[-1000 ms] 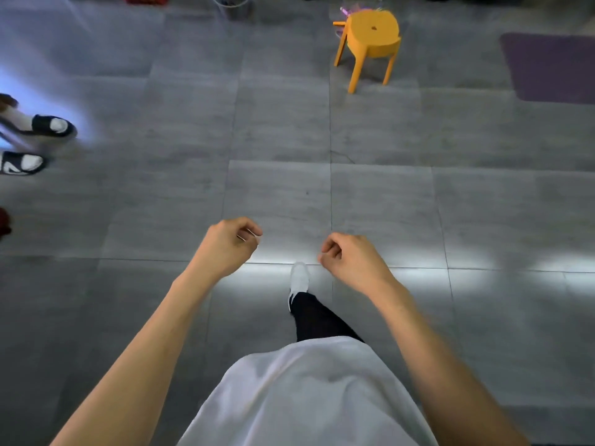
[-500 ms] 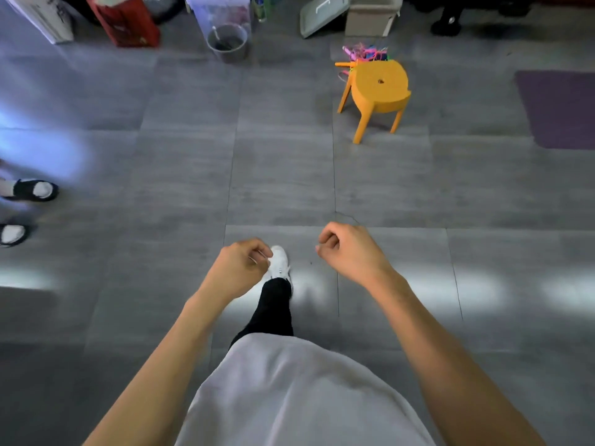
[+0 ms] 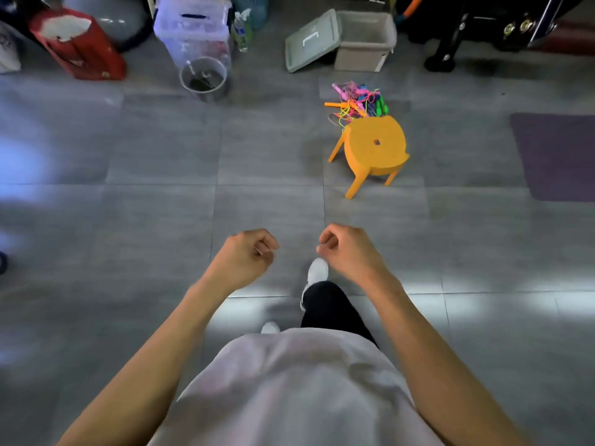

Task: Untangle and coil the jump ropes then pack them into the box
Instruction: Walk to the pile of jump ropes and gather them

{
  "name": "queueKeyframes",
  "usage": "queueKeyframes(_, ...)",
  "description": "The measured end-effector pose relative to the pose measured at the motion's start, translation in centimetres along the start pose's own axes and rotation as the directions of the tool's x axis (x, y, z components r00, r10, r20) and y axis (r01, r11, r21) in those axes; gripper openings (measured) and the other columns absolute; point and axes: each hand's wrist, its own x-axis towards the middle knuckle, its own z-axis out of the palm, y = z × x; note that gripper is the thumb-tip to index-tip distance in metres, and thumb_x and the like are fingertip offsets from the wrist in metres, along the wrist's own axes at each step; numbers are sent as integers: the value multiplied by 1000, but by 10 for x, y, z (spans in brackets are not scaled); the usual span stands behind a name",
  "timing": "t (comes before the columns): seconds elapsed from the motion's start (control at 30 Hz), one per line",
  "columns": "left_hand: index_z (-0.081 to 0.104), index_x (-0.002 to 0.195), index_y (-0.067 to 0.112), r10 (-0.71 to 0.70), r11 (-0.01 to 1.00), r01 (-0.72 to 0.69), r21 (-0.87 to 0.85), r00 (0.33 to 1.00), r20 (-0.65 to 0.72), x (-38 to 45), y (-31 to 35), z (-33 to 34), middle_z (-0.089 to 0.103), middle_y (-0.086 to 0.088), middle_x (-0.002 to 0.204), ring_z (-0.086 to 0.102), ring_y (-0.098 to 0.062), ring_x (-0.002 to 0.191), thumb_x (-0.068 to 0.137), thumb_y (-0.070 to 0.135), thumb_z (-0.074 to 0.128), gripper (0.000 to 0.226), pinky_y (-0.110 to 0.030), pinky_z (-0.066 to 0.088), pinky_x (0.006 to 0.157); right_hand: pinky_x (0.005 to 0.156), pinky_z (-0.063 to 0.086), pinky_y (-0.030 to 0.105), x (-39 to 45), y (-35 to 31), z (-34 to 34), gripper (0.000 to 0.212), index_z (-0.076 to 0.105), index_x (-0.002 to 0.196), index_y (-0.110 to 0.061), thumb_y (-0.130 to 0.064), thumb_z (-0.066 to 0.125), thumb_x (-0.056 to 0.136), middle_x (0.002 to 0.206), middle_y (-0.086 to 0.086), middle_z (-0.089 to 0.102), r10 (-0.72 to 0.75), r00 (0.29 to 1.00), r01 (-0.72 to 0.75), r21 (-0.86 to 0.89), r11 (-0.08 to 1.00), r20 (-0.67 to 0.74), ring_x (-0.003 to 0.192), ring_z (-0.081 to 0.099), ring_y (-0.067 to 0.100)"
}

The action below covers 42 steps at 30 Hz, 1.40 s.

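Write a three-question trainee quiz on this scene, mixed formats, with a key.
1. True or false: the ropes are already in the box.
2. The lid is: A) shut on the box, B) leaning against the box, C) on the stool.
3. Fill in: the left hand and right hand hold ____.

Key: 1 false, they lie tangled on the floor behind the stool; 2 B; 3 nothing.

Stool (image 3: 375,146) hides part of the tangled jump ropes (image 3: 357,101)
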Motion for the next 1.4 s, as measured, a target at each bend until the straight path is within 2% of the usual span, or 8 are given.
queueKeyframes(0.2,64,82,33,-18,999,16,-28,997,-80,167,57,-44,66,11,79,62,-4,75,82,11,63,22,-7,40,62,73,49,27,147,0,-60,5,65,84,-20,-17,67,81,79,-5,69,12,999,-13,25,1000,40,83,66,17)
queueKeyframes(0.37,65,79,35,-39,997,32,-73,994,-105,286,105,-79,68,7,83,65,-10,77,83,13,66,23,-13,45,62,74,55,36,260,-17,-133,9,61,82,-23,-16,67,81,79,-8,67,-39,999,38,39,999,18,83,67,17)
queueKeyframes(0.57,69,85,25,-56,994,43,-96,990,-133,420,141,-124,70,7,79,63,-3,70,83,11,65,15,-13,45,61,73,53,34,392,-46,-198,7,66,90,-15,-18,67,84,84,-3,71,-74,997,74,24,997,9,84,66,17)
queueKeyframes(0.8,68,84,26,-6,998,1,-66,997,-75,591,158,-185,67,12,76,57,8,62,82,7,65,19,-5,40,62,78,53,33,538,-70,-250,8,67,89,-17,-17,71,83,84,-4,72,46,997,-43,55,998,-54,83,67,14)
queueKeyframes(0.9,65,80,28,5,997,-10,-79,998,-62,649,171,-216,67,11,74,59,1,65,81,5,66,22,-16,43,68,77,50,24,585,-87,-276,8,68,91,-15,-15,71,83,87,-4,72,72,996,-69,61,996,-57,84,66,12)
queueKeyframes(1.0,66,81,23,30,999,-31,-27,999,-26,698,188,-236,65,9,72,57,9,59,80,3,66,20,-5,40,61,73,46,15,626,-97,-300,7,69,89,-15,-15,72,83,85,-7,71,71,992,-65,67,996,-100,79,63,6)
queueKeyframes(1.1,65,78,26,12,999,-12,-33,1000,-15,741,200,-244,64,12,71,54,14,55,81,5,67,21,-2,39,58,67,42,10,667,-99,-321,4,69,87,-12,-11,70,83,83,-10,69,75,992,-67,81,994,-101,75,58,-2)
queueKeyframes(1.4,68,83,21,-41,998,42,-41,999,8,845,241,-231,63,14,70,55,13,56,81,2,67,20,-8,42,60,64,41,8,788,-69,-384,5,70,88,-14,-14,71,83,78,-11,66,72,995,-64,117,991,-67,74,62,6)
